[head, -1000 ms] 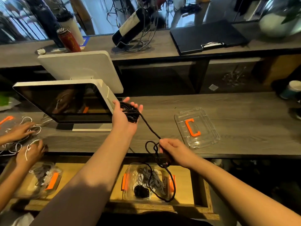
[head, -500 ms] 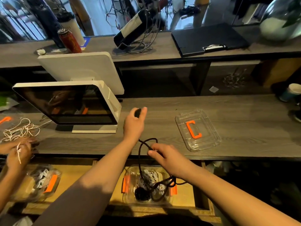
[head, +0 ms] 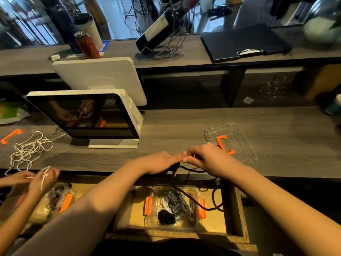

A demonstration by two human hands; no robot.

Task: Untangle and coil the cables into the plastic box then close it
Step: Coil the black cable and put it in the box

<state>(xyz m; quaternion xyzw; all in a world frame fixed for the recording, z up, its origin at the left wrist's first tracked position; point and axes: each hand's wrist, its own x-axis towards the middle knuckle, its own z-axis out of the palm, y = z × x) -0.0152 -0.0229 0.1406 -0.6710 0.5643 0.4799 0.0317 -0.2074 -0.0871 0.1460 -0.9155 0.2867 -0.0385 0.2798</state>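
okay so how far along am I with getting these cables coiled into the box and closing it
Partly done. Some grey, white and black cables already lie in the open plastic box on the lower shelf. In hand: your left hand and right hand are working the black cable, whose tail loops over the box's right edge. Left: finish coiling it, put it in, then fit the lid, which sits on the counter.

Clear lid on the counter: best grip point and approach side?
Probably the lid's orange handle, from above at the near side. It stands raised at the middle of the flat clear panel and is open to view; the right hand lies just beside it.
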